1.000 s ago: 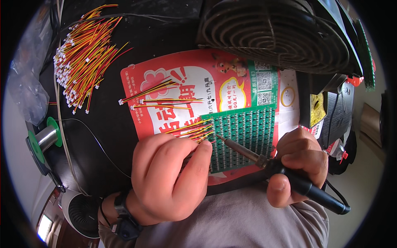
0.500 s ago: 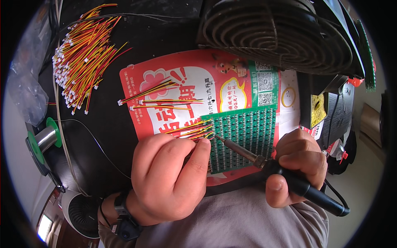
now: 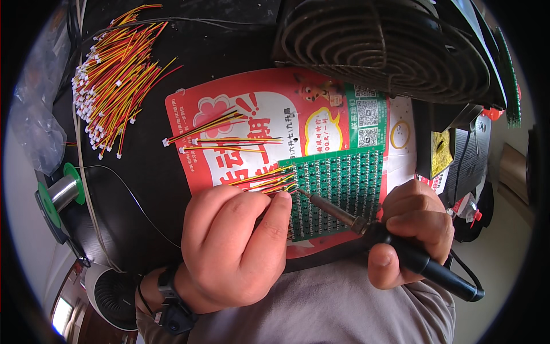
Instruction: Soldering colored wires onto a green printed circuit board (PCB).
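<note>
My right hand (image 3: 417, 232) grips a black-handled soldering iron (image 3: 401, 246). Its tip meets the left edge of a green circuit board panel (image 3: 338, 195) covered with rows of small parts. Just left of the tip, my left hand (image 3: 238, 246) is closed in a pinch at a red-and-yellow wire lead (image 3: 285, 190); the fingers hide most of it. Several similar leads (image 3: 266, 179) lie along the panel's upper left edge. Solder wire runs from a green-ended spool (image 3: 64, 192) to beneath my left hand, where I lose sight of it.
Under the panel lies a red and white printed sheet (image 3: 192, 106), with a few loose leads (image 3: 235, 141) on it. A large pile of leads with white connectors (image 3: 117, 80) sits at far left. A black fan (image 3: 384, 49) stands at the back; a yellow sponge (image 3: 441, 153) is at right.
</note>
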Action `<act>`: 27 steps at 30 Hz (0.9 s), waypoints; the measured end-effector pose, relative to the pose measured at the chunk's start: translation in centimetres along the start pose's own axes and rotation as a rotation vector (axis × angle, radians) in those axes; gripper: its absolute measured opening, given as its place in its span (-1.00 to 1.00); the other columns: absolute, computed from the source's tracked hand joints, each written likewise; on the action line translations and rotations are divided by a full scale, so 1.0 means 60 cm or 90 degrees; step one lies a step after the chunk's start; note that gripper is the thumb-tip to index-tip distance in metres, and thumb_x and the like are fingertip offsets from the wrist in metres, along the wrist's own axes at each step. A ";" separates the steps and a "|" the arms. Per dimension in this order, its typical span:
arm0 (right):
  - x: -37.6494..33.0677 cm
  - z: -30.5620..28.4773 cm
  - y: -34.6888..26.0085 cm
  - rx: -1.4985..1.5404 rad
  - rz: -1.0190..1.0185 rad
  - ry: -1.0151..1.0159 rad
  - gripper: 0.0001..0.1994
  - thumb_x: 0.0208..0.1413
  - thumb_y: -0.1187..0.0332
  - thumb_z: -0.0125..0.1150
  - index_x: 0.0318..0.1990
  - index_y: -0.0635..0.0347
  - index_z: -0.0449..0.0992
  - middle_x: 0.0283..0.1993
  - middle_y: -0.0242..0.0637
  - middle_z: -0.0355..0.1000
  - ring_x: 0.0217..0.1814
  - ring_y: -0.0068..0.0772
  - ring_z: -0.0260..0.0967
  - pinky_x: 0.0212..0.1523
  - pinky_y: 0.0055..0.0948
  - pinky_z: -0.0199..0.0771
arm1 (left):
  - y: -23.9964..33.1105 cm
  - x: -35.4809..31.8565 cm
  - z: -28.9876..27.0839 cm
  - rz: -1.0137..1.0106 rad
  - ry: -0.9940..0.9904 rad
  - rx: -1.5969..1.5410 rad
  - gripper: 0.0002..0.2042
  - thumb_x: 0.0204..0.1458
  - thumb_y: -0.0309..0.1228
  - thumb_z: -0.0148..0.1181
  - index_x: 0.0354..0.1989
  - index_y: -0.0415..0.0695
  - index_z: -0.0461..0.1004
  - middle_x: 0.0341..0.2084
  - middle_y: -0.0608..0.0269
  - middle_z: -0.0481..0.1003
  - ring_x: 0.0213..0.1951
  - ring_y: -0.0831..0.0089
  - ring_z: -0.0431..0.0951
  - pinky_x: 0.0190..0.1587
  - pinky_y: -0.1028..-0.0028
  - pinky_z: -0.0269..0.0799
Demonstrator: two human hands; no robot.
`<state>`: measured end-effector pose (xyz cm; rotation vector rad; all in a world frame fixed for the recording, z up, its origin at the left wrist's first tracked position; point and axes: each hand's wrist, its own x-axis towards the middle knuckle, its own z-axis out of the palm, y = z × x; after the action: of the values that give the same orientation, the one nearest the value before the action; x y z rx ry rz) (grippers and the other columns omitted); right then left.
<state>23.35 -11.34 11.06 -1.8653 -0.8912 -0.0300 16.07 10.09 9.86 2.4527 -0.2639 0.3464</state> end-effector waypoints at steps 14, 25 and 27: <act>0.000 0.001 0.003 0.020 -0.001 -0.014 -0.65 -0.06 0.29 0.36 -0.28 0.34 0.36 -0.56 -0.27 0.29 -0.59 -0.47 0.22 -0.58 -0.48 0.21 | 0.000 -0.002 0.001 0.002 0.000 0.005 -0.72 -0.29 -0.75 0.33 -0.29 -0.38 0.60 -0.45 0.14 0.48 -0.44 0.21 0.46 -0.41 0.35 0.39; -0.002 0.006 0.005 0.041 -0.013 0.039 -0.64 -0.08 0.29 0.42 -0.30 0.35 0.37 -0.60 -0.28 0.31 -0.64 -0.45 0.23 -0.64 -0.48 0.21 | 0.000 0.001 -0.001 0.005 -0.010 0.007 -0.72 -0.30 -0.75 0.32 -0.30 -0.40 0.60 -0.46 0.13 0.48 -0.43 0.21 0.46 -0.41 0.35 0.39; -0.002 0.004 0.005 0.074 -0.010 0.076 -0.62 -0.10 0.27 0.48 -0.33 0.35 0.40 -0.64 -0.30 0.35 -0.67 -0.44 0.26 -0.67 -0.47 0.24 | -0.001 0.000 0.000 0.004 -0.007 0.004 -0.72 -0.31 -0.75 0.32 -0.30 -0.40 0.60 -0.46 0.13 0.47 -0.43 0.20 0.46 -0.41 0.35 0.39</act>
<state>23.32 -11.26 10.67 -1.7303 -0.8086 -0.0960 16.07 10.11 9.83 2.4607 -0.2753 0.3376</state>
